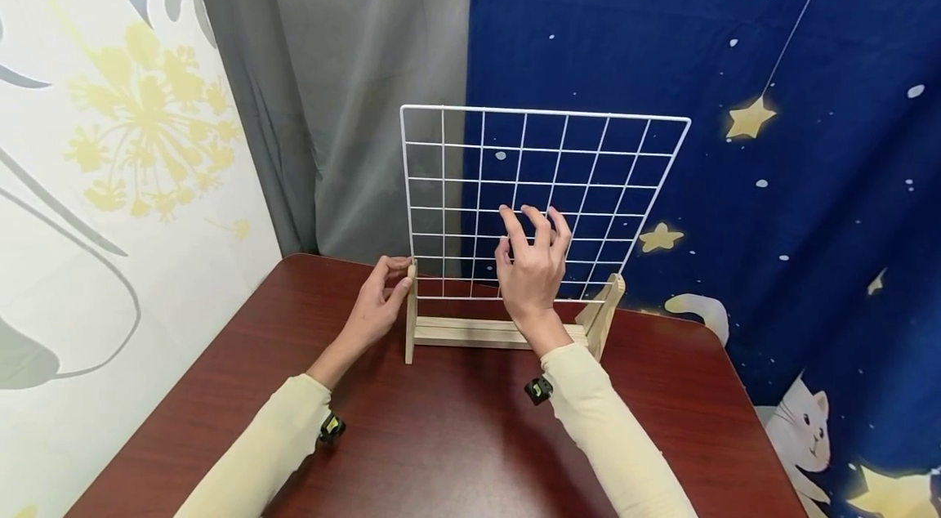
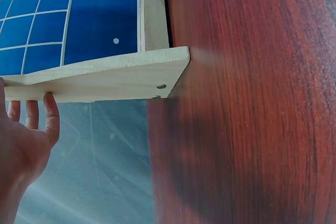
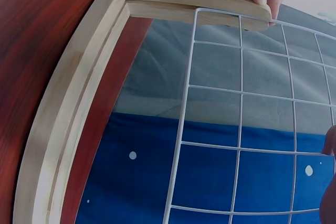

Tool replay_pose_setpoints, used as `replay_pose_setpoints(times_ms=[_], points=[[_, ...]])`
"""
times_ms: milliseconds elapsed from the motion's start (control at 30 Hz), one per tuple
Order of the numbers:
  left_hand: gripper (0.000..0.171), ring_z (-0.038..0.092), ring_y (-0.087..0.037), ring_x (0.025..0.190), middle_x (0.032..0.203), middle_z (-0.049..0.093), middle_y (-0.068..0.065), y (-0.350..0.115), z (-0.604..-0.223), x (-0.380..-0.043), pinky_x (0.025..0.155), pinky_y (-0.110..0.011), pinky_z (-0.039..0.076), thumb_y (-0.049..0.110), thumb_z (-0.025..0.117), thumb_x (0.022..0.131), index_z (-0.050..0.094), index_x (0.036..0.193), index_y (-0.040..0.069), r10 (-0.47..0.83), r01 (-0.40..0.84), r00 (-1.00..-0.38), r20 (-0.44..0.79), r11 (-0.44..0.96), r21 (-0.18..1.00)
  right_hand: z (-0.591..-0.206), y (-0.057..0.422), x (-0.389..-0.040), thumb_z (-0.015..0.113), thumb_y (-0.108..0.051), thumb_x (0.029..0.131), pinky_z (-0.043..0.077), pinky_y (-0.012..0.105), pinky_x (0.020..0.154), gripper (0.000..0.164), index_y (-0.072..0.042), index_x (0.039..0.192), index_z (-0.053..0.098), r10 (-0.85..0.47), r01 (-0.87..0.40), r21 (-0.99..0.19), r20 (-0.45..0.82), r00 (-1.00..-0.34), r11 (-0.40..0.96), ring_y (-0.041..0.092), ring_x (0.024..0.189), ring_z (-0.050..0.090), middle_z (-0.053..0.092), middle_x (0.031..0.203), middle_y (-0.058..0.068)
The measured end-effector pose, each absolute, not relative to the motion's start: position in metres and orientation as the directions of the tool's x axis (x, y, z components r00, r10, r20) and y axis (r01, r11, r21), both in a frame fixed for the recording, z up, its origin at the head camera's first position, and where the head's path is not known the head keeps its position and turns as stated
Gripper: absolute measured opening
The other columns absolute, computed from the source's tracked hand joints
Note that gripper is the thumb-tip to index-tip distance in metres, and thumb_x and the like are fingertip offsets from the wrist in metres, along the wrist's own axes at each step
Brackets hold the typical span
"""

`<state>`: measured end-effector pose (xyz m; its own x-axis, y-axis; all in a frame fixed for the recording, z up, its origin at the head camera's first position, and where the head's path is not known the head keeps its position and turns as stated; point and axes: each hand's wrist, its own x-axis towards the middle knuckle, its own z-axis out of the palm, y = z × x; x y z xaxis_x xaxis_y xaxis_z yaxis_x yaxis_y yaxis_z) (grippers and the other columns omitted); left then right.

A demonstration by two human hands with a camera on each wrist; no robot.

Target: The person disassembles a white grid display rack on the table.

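A white wire grid panel point(image 1: 544, 111) stands tilted between the two side boards of a pale wooden stand point(image 1: 470, 332). My left hand point(image 1: 375, 310) holds the upper end of the left side board point(image 2: 105, 83), its thumb and fingers at the outer face. One fingertip shows past the board's end, close to the grid's edge, in the right wrist view. Before the middle of the grid is my right hand point(image 1: 535, 273), fingers spread and slightly bent over the wires. How firmly it touches them I cannot tell. The right side board point(image 1: 606, 314) supports the other side.
The stand is on a dark red-brown table point(image 1: 441, 428). Behind it hang a grey curtain point(image 1: 367, 52) and a blue one with stars point(image 1: 588, 28). A white patterned surface point(image 1: 147, 273) borders the left side. Two screws point(image 2: 161, 86) show low on the left board.
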<state>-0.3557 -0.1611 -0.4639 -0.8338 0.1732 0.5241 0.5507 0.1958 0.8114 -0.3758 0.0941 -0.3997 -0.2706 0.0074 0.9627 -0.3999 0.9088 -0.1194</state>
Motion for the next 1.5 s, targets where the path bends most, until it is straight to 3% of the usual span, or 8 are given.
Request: replay_pose_setpoints(times_ms=[333, 500, 600, 967, 1100, 1200, 1333, 1500], points=[[0.027, 0.059, -0.041, 0.134, 0.150, 0.055, -0.027, -0.163, -0.488, -0.376, 0.093, -0.018, 0.056, 0.002, 0.056, 0.107, 0.053, 0.133, -0.005, 0.152, 0.541, -0.841, 0.519, 0.220, 0.812, -0.391, 0.096, -0.380, 0.075, -0.004, 0.088, 0.056, 0.040, 0.104, 0.050, -0.025, 0.134, 0.072, 0.010, -0.411, -0.111, 0.971, -0.240, 0.905, 0.043, 0.141, 0.046, 0.066, 0.134, 0.012], [0.025, 0.062, -0.034, 0.132, 0.149, 0.058, -0.020, -0.165, -0.492, -0.379, 0.097, -0.045, 0.061, 0.004, 0.058, 0.107, 0.055, 0.132, 0.001, 0.152, 0.547, -0.837, 0.525, 0.238, 0.803, -0.380, 0.099, -0.380, 0.077, -0.004, 0.087, 0.056, 0.039, 0.105, 0.052, -0.025, 0.134, 0.072, 0.025, -0.419, -0.123, 0.972, -0.233, 0.900, 0.042, 0.140, 0.046, 0.066, 0.134, 0.011], [0.024, 0.062, -0.032, 0.132, 0.149, 0.059, -0.018, -0.166, -0.493, -0.379, 0.098, -0.054, 0.059, 0.007, 0.059, 0.108, 0.056, 0.131, 0.002, 0.158, 0.547, -0.837, 0.524, 0.235, 0.804, -0.373, 0.101, -0.380, 0.078, -0.004, 0.087, 0.056, 0.039, 0.104, 0.052, -0.025, 0.134, 0.072, 0.019, -0.425, -0.119, 0.972, -0.233, 0.897, 0.042, 0.139, 0.046, 0.066, 0.134, 0.011], [0.021, 0.067, -0.031, 0.128, 0.143, 0.063, -0.011, -0.168, -0.488, -0.378, 0.091, -0.037, 0.063, 0.010, 0.063, 0.106, 0.062, 0.127, 0.007, 0.151, 0.578, -0.814, 0.561, 0.308, 0.756, -0.347, 0.107, -0.380, 0.073, -0.010, 0.093, 0.057, 0.044, 0.103, 0.044, -0.023, 0.135, 0.072, 0.047, -0.444, -0.152, 0.970, -0.238, 0.883, 0.044, 0.137, 0.046, 0.067, 0.134, 0.013], [0.023, 0.066, -0.025, 0.127, 0.144, 0.062, -0.007, -0.167, -0.488, -0.379, 0.089, -0.022, 0.060, 0.009, 0.064, 0.105, 0.063, 0.128, 0.008, 0.148, 0.570, -0.819, 0.554, 0.316, 0.759, -0.339, 0.110, -0.379, 0.074, -0.010, 0.092, 0.059, 0.047, 0.099, 0.045, -0.024, 0.134, 0.073, 0.063, -0.446, -0.152, 0.976, -0.208, 0.882, 0.045, 0.136, 0.048, 0.068, 0.133, 0.011], [0.024, 0.067, -0.021, 0.124, 0.143, 0.063, -0.011, -0.164, -0.478, -0.370, 0.088, -0.014, 0.057, 0.003, 0.065, 0.103, 0.064, 0.127, 0.003, 0.134, 0.567, -0.822, 0.553, 0.283, 0.774, -0.333, 0.113, -0.377, 0.074, -0.012, 0.091, 0.057, 0.050, 0.101, 0.045, -0.024, 0.134, 0.073, 0.078, -0.451, -0.158, 0.979, -0.190, 0.878, 0.046, 0.135, 0.048, 0.068, 0.132, 0.011], [0.024, 0.067, -0.021, 0.123, 0.142, 0.064, -0.018, -0.161, -0.474, -0.365, 0.085, -0.010, 0.056, -0.005, 0.065, 0.100, 0.064, 0.124, -0.005, 0.120, 0.580, -0.813, 0.570, 0.244, 0.777, -0.322, 0.120, -0.376, 0.076, -0.014, 0.090, 0.056, 0.046, 0.095, 0.044, -0.023, 0.133, 0.074, 0.094, -0.493, -0.159, 0.983, -0.155, 0.855, 0.046, 0.132, 0.049, 0.070, 0.130, 0.012], [0.023, 0.067, -0.024, 0.125, 0.144, 0.064, -0.016, -0.163, -0.489, -0.377, 0.084, -0.011, 0.056, -0.002, 0.066, 0.101, 0.065, 0.124, 0.000, 0.130, 0.620, -0.782, 0.609, 0.255, 0.742, -0.310, 0.130, -0.372, 0.079, -0.016, 0.089, 0.052, 0.042, 0.092, 0.043, -0.023, 0.131, 0.076, 0.131, -0.547, -0.166, 0.986, -0.102, 0.821, 0.041, 0.134, 0.048, 0.070, 0.129, 0.012]])
